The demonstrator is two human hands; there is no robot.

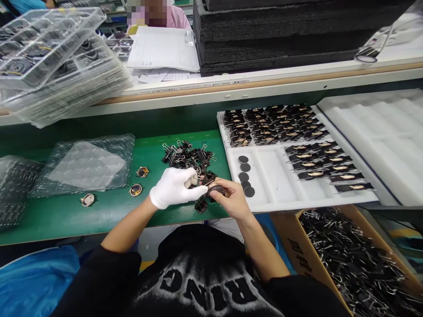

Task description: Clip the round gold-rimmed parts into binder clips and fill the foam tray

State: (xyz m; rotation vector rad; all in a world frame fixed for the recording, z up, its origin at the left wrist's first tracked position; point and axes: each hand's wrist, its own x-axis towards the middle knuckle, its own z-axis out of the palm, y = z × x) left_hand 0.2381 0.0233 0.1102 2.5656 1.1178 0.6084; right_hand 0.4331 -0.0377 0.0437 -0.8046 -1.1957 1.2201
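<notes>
My left hand point(176, 187), in a white glove, pinches a black binder clip point(208, 177) by its wire handles. My bare right hand point(231, 197) grips a round dark part point(216, 189) between thumb and fingers, and the clip meets it. A pile of black binder clips point(185, 154) lies just beyond my hands on the green mat point(150, 156). Several black discs point(243, 167) rest in the white tray point(264, 176) to the right, with rows of clipped parts point(274, 125) behind them. Left of my hands, three round parts point(135, 189) lie on the mat.
Clear plastic trays point(99, 154) lie at the left, with more stacked on the shelf point(66, 79). A cardboard box of clips point(353, 259) stands below right. Black foam blocks point(274, 39) and a person in pink point(176, 17) are beyond the shelf.
</notes>
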